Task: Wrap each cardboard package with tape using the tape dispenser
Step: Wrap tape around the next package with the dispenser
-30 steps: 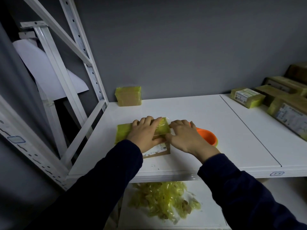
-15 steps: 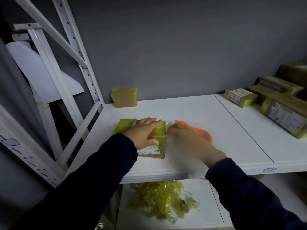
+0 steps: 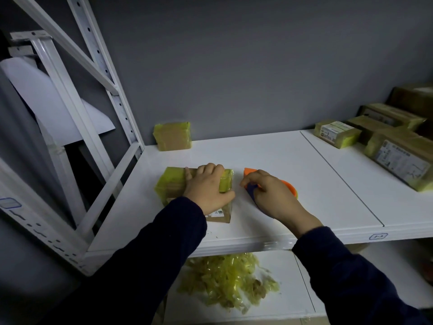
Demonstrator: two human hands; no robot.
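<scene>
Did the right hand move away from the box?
Yes. The right hand slid right, off the package it was touching. There is a gap between them now, and the hand grips the dispenser.

The cardboard package (image 3: 174, 184) is brown under translucent yellow-green tape, the tape dispenser (image 3: 289, 187) orange with a dark blue handle, the shelf (image 3: 269, 156) white, the wall (image 3: 234, 66) grey, the sleeves (image 3: 164, 242) dark navy, and the tape scraps (image 3: 225, 282) at lower centre yellow-green.
</scene>
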